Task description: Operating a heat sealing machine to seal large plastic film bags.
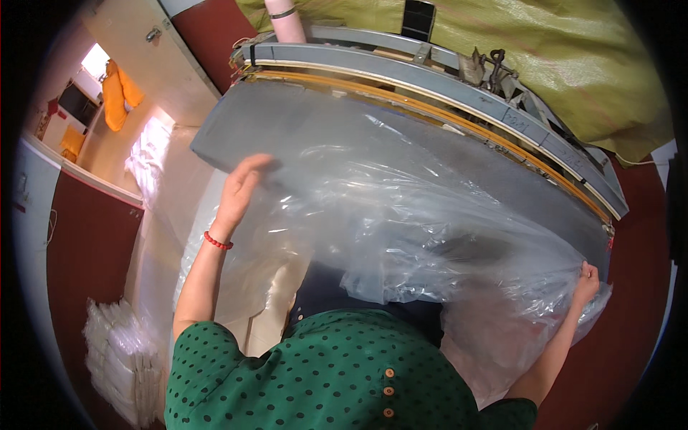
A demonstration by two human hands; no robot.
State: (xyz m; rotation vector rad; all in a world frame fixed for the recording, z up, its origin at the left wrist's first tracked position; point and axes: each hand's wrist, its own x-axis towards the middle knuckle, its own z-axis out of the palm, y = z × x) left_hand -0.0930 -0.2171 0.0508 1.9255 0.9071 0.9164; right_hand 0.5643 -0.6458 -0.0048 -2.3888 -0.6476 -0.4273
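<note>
A wide sheet of clear plastic film point(380, 215) spreads across a grey padded work surface point(258, 115) and hangs over its near edge in front of me. At the right end my right hand point(586, 284) pinches the edge of the film, pulling creases toward it. My left hand point(246, 188), with a red bead bracelet on the wrist, is over the left part of the film. Its fingers reach forward and are slightly blurred; nothing shows in them. Whether they touch the film I cannot tell.
Behind the surface runs a long grey metal bar point(401, 64) with an orange strip point(430, 107) along it. A metal clamp point(494, 68) and a pink bottle point(287, 21) stand at the back. Stacked clear plastic bags point(125, 365) lie at lower left, near an open doorway.
</note>
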